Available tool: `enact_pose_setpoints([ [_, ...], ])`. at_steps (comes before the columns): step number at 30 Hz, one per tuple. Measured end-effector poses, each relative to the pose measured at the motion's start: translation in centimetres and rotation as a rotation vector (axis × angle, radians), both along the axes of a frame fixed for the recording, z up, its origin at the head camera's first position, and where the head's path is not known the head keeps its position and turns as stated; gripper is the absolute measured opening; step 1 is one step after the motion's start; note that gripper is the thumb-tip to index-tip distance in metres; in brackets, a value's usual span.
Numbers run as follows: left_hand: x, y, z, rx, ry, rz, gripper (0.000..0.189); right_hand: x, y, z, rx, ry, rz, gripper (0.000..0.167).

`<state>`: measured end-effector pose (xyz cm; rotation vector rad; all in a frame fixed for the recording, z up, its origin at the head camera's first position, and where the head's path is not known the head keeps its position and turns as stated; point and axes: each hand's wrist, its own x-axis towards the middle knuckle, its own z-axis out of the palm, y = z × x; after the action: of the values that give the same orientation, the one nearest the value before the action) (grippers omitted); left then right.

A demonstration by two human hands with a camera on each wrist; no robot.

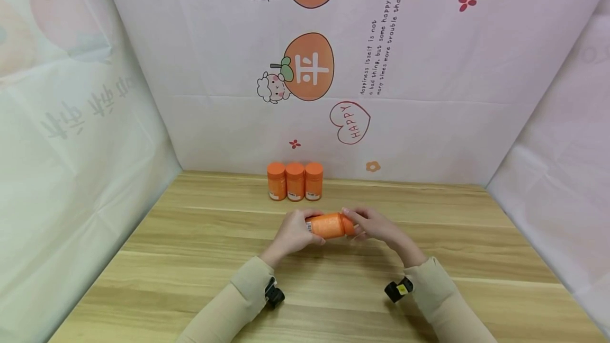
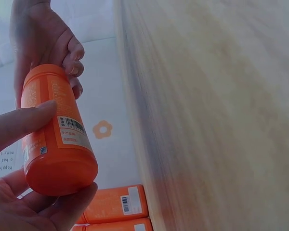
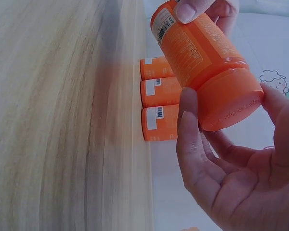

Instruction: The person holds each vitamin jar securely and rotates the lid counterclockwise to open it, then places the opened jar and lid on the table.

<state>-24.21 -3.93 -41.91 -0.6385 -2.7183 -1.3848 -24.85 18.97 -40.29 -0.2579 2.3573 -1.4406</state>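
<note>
An orange bottle (image 1: 328, 225) is held lying on its side above the wooden table, between both hands. My left hand (image 1: 294, 233) grips its base end, thumb across the label with the barcode (image 2: 72, 123) in the left wrist view. At the other end, my right hand (image 1: 376, 225) pinches the orange cap (image 3: 229, 98) between thumb and fingers. The cap sits on the bottle's neck. In the right wrist view, the right fingertips (image 3: 189, 98) lie along the cap's edge where it meets the body.
Three similar orange bottles (image 1: 295, 182) stand upright side by side at the back of the wooden table (image 1: 200, 258). Behind them rises a printed white cloth wall (image 1: 414, 136), with more cloth at the left and right sides.
</note>
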Motion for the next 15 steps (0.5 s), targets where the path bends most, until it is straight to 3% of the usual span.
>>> enact_pose_setpoints([
  [15,-0.22,-0.10,-0.28,0.011,-0.020,0.011,0.060,0.47,0.22,0.27,-0.060,0.034,0.042,0.054],
])
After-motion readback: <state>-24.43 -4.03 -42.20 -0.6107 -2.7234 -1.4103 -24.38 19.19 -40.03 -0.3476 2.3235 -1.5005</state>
